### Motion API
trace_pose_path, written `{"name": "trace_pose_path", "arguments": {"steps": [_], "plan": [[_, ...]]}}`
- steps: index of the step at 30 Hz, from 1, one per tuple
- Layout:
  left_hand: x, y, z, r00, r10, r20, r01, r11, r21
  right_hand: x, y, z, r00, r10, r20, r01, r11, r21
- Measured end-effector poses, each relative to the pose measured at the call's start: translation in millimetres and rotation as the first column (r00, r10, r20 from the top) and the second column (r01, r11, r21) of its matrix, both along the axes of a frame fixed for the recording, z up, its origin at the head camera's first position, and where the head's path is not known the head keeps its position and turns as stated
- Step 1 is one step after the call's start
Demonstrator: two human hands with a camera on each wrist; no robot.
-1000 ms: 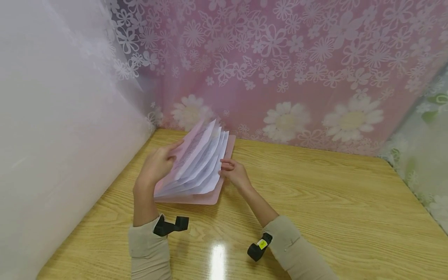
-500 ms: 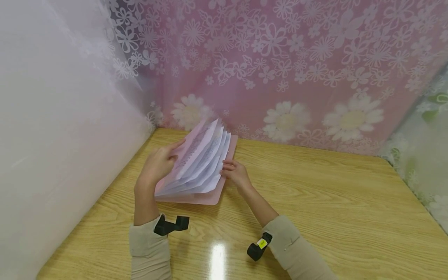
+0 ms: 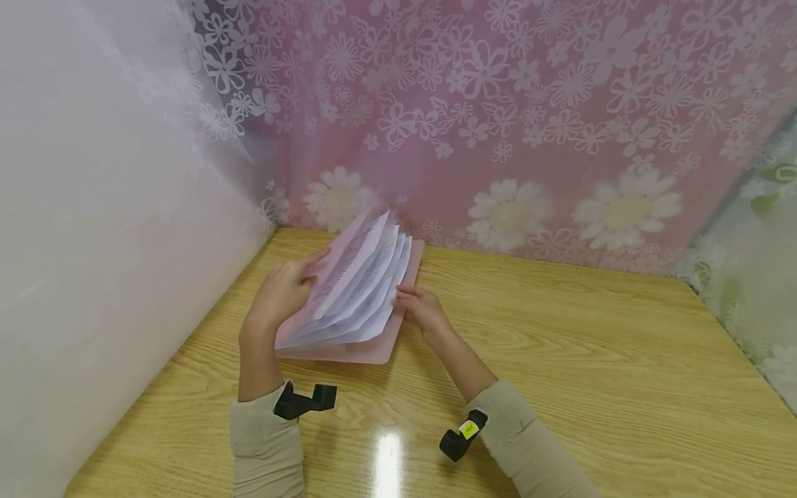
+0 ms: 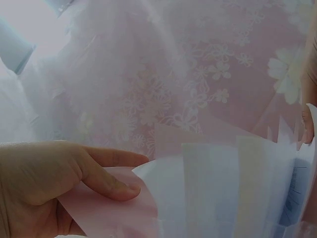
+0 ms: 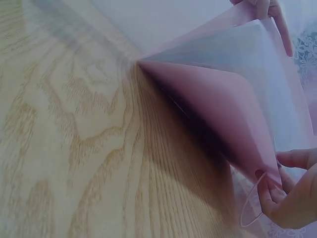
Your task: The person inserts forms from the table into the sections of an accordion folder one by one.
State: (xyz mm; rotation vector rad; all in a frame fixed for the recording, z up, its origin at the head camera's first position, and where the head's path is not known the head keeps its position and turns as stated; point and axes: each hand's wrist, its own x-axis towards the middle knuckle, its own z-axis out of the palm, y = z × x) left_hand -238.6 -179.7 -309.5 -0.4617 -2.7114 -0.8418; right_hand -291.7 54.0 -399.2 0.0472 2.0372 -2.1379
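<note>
The pink folder (image 3: 367,346) lies on the wooden table (image 3: 560,346) near its far-left corner, bare wood to its right; left hand (image 3: 280,294) grips the raised cover; right hand (image 3: 423,310) pinches its right edge; printed sheets (image 3: 361,290) fan inside.

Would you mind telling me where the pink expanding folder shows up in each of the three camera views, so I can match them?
Head: the pink folder lies left of centre on the wooden table, fanned open between the left hand and right hand.
Left wrist: its pink cover fills the bottom, pinched by the left hand.
Right wrist: its pink wall spans the centre and right.
Shared landmark: the floral curtain.
</note>
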Motion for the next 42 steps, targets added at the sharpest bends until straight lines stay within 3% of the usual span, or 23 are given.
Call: {"name": "trace_pose_path", "arguments": {"steps": [3,11,26,29,35,42], "plan": [[-0.2,0,0.1,1.000,-0.001,-0.002,0.001,1.000,0.003,0.6,-1,-0.5,1.000,-0.023,-0.012,0.023,1.000,0.015],[0.6,7,1.3,1.000,-0.018,0.009,0.018,1.000,0.009,4.4,-8,2.2,0.989,-0.028,-0.142,0.045,0.992,0.119],[-2.2,12,-0.2,1.000,-0.016,-0.007,0.016,1.000,-0.003,5.7,2,-1.1,0.988,-0.021,-0.153,0.045,0.986,0.158],[-1.3,13,0.1,1.000,-0.016,-0.014,0.016,1.000,-0.004,7.0,9,-1.4,0.985,-0.067,-0.160,0.086,0.990,0.116],[0.5,16,0.5,0.999,0.002,-0.034,-0.002,1.000,-0.004,14.8,27,-2.1,0.980,-0.148,-0.130,0.141,0.988,-0.060],[-3.2,28,-2.8,0.998,-0.010,-0.067,0.008,0.999,-0.038,30.3,38,-11.3,0.999,0.029,0.014,-0.028,0.996,-0.090]]}}
